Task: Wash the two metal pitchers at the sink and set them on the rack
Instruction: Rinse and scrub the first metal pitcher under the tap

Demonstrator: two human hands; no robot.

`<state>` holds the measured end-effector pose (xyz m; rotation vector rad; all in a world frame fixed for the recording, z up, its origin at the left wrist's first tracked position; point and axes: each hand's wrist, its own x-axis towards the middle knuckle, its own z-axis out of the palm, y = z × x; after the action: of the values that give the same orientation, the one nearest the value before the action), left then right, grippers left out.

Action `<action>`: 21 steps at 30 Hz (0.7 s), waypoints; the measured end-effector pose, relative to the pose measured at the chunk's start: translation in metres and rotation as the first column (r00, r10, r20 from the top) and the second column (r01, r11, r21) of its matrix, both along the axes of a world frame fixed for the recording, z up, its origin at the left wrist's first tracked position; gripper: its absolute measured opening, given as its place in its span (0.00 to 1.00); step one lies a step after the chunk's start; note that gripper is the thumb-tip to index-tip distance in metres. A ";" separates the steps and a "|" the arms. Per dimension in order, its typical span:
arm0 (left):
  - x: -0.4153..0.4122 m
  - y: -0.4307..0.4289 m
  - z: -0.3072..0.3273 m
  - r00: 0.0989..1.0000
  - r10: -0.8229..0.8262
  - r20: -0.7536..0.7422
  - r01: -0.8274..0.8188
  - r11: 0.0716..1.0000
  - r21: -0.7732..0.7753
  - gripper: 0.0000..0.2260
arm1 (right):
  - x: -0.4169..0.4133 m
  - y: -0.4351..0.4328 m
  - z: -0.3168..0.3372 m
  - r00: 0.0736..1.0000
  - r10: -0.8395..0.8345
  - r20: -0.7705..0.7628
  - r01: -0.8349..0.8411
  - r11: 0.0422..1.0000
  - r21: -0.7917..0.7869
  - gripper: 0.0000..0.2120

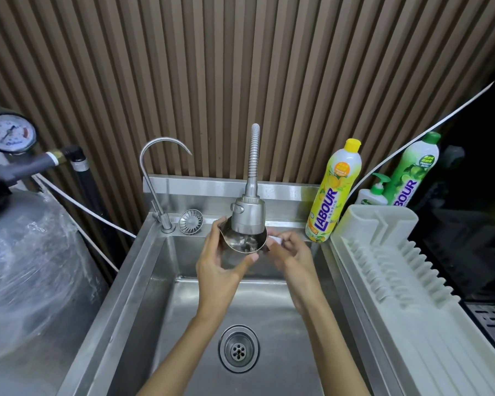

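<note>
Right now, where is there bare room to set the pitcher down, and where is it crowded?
The white rack right of the sink is bare throughout. The basin floor around the drain is free too. Crowded: the back ledge, with strainer, taps and yellow bottle.

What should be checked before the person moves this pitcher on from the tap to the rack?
1. Grip: left hand wraps the shiny metal pitcher body; ok.
2. Right hand at the pitcher's handle side, exact hold hidden; cannot tell.
3. Pitcher mouth under the flexible steel spray tap; ok.
4. Water running: cannot tell.
5. White plastic ribbed dish rack holds nothing in the visible part; ok.
6. Second pitcher: not in view; cannot tell.
</note>
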<state>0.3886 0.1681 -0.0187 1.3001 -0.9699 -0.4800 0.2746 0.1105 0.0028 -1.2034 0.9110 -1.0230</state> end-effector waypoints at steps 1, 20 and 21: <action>0.003 0.001 0.005 0.995 0.029 0.100 -0.030 1.000 0.008 0.33 | 0.003 0.000 -0.004 0.997 0.031 0.077 -0.037 0.997 0.071 0.09; -0.001 -0.009 -0.001 0.925 -0.232 -0.302 0.261 0.964 0.058 0.29 | -0.014 0.009 0.020 0.936 -0.186 -0.298 0.073 0.933 -0.353 0.12; 0.002 -0.010 0.001 0.930 -0.231 -0.286 0.250 0.968 0.030 0.30 | -0.012 0.007 0.016 0.965 -0.147 -0.218 0.076 0.949 -0.305 0.11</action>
<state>0.3903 0.1580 -0.0177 1.1371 -0.8823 -0.8696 0.2628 0.1172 0.0191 -1.5648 1.0490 -1.1513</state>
